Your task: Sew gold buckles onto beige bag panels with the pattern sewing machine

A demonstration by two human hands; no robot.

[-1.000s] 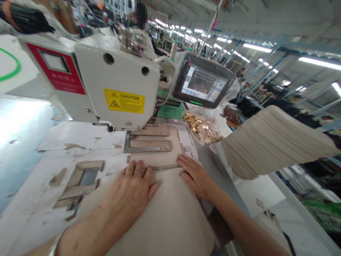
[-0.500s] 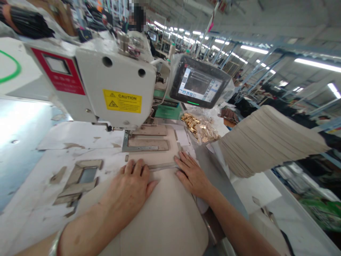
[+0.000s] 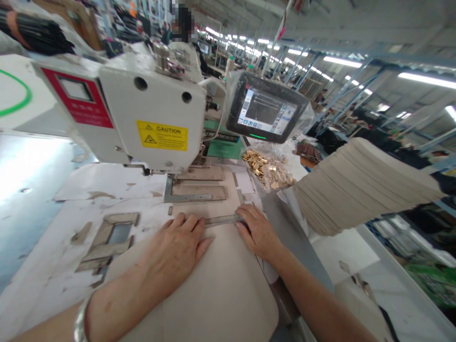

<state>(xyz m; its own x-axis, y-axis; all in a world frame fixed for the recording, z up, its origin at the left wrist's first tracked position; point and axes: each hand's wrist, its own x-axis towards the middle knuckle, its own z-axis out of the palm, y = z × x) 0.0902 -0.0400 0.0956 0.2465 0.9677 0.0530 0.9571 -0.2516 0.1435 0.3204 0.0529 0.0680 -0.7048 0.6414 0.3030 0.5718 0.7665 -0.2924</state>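
A large beige panel [image 3: 213, 294] lies flat before me, its far part under the sewing machine's metal clamp frame [image 3: 192, 197]. Across the panel runs a narrow grey strip [image 3: 223, 220]. My left hand [image 3: 181, 247] rests palm down on the panel, its bent fingertips at the strip's left end and its thumb apart. At the strip's right end, my right hand [image 3: 258, 235] touches down with bent fingers, a gap showing between thumb and forefinger. Both hands press on the work without lifting it. What lies under the fingertips is hidden.
The sewing machine head [image 3: 156, 114] stands just beyond my hands, a control screen [image 3: 267, 111] to its right. A bag of gold-coloured metal pieces [image 3: 270, 171] sits behind my right hand. Stacked beige panels [image 3: 366, 190] lean at right. A cut-out template [image 3: 107, 240] lies at left.
My right hand's fingers have bent and drawn in at the strip's right end. The left hand has shifted slightly, and more of the strip shows between the hands. The panel stays in place.
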